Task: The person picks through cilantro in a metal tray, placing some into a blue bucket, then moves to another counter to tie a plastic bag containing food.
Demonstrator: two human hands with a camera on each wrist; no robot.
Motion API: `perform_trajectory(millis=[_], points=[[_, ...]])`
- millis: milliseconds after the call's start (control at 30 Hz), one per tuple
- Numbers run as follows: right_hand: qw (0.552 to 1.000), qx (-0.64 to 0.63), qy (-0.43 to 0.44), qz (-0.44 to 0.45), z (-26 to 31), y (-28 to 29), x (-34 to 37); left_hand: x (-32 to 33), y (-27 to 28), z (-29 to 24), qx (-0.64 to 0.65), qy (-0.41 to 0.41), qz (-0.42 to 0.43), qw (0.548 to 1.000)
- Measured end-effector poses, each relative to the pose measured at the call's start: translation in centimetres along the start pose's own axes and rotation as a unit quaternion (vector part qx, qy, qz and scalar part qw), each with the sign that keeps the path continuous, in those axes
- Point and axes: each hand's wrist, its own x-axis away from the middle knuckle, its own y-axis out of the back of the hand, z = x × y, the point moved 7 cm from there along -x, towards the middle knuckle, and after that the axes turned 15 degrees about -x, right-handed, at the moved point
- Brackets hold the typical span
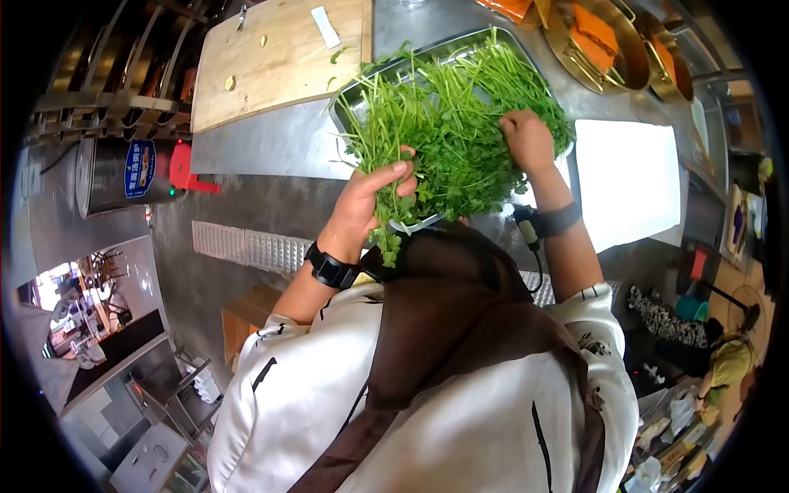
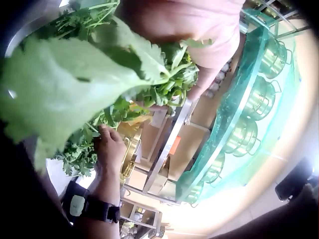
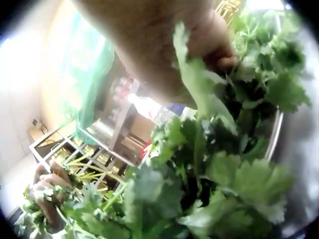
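A metal tray (image 1: 339, 119) holds a heap of leafy green herbs (image 1: 460, 123) with long pale stems. At its left side my left hand (image 1: 374, 193) grips a bunch of stems and leaves, some hanging below the palm toward the apron. In the left wrist view large leaves (image 2: 70, 84) cover much of that bunch. My right hand (image 1: 530, 144) is at the right part of the heap, fingers curled into the leaves. The right wrist view shows its fingertips (image 3: 227, 62) among leaves, partly hidden, so what they pinch is hard to see.
A wooden board (image 1: 279, 57) with small scraps and a white strip (image 1: 325, 27) lies at the back left. Brass-coloured pans (image 1: 629, 49) with orange packets stand at the back right. A white sheet or board (image 1: 629, 181) lies right of the tray.
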Motion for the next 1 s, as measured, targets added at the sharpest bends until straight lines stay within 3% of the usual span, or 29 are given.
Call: perform_trajectory(millis=[33, 67, 133, 200, 333, 400, 433, 467, 533, 600, 667, 733, 900, 1000], points=[[0.998, -0.001, 0.027, -0.051, 0.6, 1.1, 0.1, 0.2, 0.0, -0.2, -0.011, -0.003, -0.007, 1.0], [0.998, -0.002, 0.029, -0.047, 1.4, 1.7, 0.1, 0.3, 0.2, -0.1, -0.009, -0.004, -0.011, 1.0], [0.983, -0.097, 0.089, -0.128, 3.8, 4.5, 0.4, 0.2, 0.6, 0.1, -0.035, 0.001, -0.028, 0.999], [0.975, -0.142, 0.102, -0.136, 5.9, 5.7, 0.7, 0.1, 0.8, 0.0, -0.032, -0.018, -0.065, 0.997], [0.968, -0.204, 0.105, -0.105, 8.6, 5.6, 1.4, 0.0, -0.4, -0.4, -0.064, -0.026, -0.032, 0.997], [0.868, -0.491, -0.033, -0.062, 7.7, 4.6, 1.6, 0.0, -1.3, -0.8, -0.088, -0.023, -0.041, 0.995], [0.859, -0.509, -0.021, -0.057, 8.5, 5.0, 1.8, 0.1, -1.5, -0.9, -0.086, -0.024, -0.04, 0.995], [0.859, -0.508, -0.021, -0.058, 9.0, 5.0, 2.1, 0.1, -1.8, -0.8, -0.074, -0.02, -0.026, 0.997], [0.923, -0.343, 0.173, -0.013, 12.8, 5.3, 3.3, 0.0, -2.1, -0.6, -0.062, -0.012, -0.007, 0.998], [0.92, -0.233, 0.314, 0.011, 15.8, 4.8, 5.1, -0.1, -2.4, -0.4, -0.006, 0.006, 0.014, 1.0], [0.897, -0.221, 0.372, 0.094, 17.2, 3.3, 6.8, -0.3, -2.5, 0.2, 0.019, 0.02, 0.029, 0.999], [0.883, -0.182, 0.413, 0.126, 17.9, 2.1, 8.5, -0.5, -0.7, 1.3, 0.014, 0.022, -0.023, 0.999], [0.877, -0.185, 0.414, 0.16, 17.7, 0.9, 10.2, -0.5, 0.4, 2.7, 0.064, 0.046, -0.051, 0.996], [0.89, -0.216, 0.36, 0.178, 17.1, 1.2, 10.0, -0.7, 1.3, 2.4, 0.137, 0.017, -0.034, 0.99]])
